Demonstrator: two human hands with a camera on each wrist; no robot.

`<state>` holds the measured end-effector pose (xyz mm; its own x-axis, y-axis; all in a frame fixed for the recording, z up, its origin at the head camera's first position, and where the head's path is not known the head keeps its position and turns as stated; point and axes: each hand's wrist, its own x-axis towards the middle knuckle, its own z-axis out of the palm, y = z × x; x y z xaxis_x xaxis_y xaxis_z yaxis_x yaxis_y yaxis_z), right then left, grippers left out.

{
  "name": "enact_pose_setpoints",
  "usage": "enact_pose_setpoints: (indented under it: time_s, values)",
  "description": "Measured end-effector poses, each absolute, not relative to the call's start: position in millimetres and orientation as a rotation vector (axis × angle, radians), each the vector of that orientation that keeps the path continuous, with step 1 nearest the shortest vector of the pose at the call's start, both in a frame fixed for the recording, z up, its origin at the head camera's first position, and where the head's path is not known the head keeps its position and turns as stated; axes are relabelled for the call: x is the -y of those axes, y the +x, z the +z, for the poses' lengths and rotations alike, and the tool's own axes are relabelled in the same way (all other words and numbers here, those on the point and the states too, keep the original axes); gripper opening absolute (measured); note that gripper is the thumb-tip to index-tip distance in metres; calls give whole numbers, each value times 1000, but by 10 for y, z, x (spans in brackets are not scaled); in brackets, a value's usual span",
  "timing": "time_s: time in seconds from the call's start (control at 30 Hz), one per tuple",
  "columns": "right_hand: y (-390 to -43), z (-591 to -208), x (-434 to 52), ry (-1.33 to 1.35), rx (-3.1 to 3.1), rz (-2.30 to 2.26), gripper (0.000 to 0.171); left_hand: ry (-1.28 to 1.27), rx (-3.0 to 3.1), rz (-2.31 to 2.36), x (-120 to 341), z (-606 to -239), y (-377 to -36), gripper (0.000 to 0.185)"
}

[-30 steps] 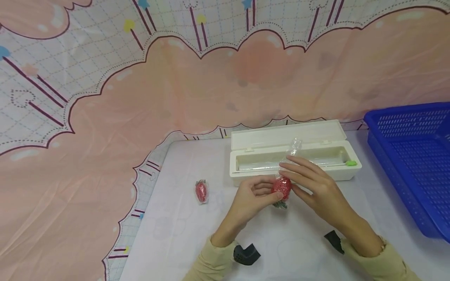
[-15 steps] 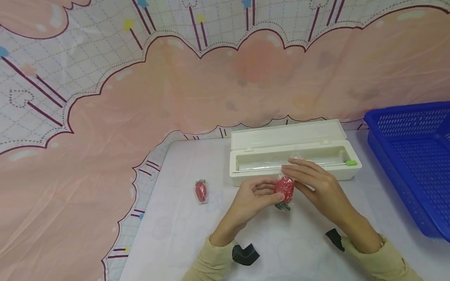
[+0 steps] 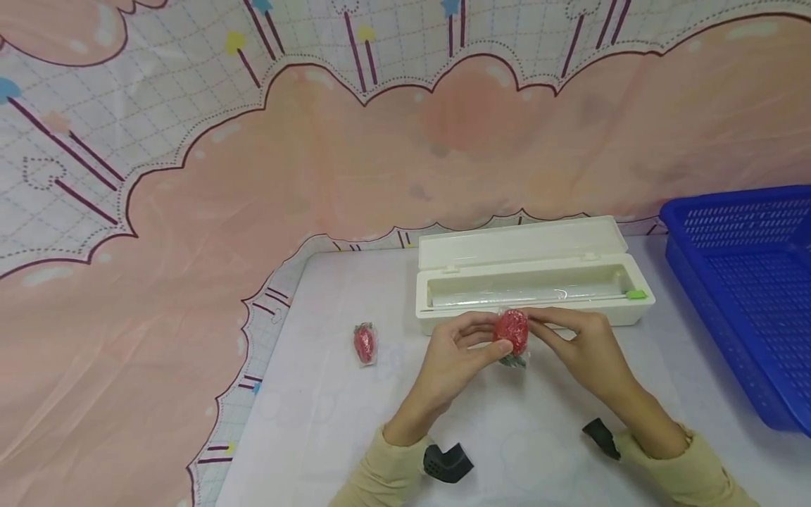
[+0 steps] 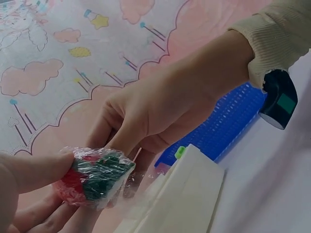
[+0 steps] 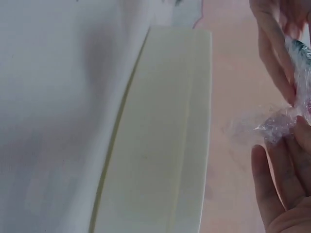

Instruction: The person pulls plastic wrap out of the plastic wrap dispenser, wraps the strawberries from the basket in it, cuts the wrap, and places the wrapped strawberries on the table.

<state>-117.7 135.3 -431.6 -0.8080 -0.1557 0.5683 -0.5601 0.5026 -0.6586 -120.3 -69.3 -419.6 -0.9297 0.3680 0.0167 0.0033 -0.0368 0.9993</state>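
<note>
A red strawberry [image 3: 510, 332] with green leaves, wrapped in clear plastic film, is held in front of the white box [image 3: 535, 310]. My left hand [image 3: 457, 355] grips it between thumb and fingers, leaves toward me. From the other side my right hand [image 3: 579, 345] reaches behind the strawberry. In the right wrist view, its thumb and fingers pinch the loose tail of plastic film [image 5: 276, 125]. The left wrist view shows the leafy end [image 4: 104, 172] under the wrinkled film. Another wrapped strawberry [image 3: 365, 343] lies on the table to the left.
The long white box stands with its lid [image 3: 522, 243] raised, a roll of clear film [image 3: 494, 294] inside and a green slider [image 3: 636, 294] at its right end. A blue basket [image 3: 728, 310] stands at the right. A patterned cloth [image 3: 190, 296] hangs behind the table.
My right fingers have come down from the upright film tail and curled in behind the strawberry. The film tail no longer shows above it. The left hand keeps its hold, nearly in place.
</note>
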Motion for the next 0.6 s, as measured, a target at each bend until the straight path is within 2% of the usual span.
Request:
enact_pose_setpoints:
  time_s: [0.27, 0.6]
  values:
    - [-1181, -4319, -1347, 508, 2416, 1430, 24, 356, -1984, 2123, 643, -4230, -1199, 36]
    - [-1159, -4261, -1335, 468, 2464, 1745, 29, 353, -2051, 2133, 632, -4244, -1197, 36]
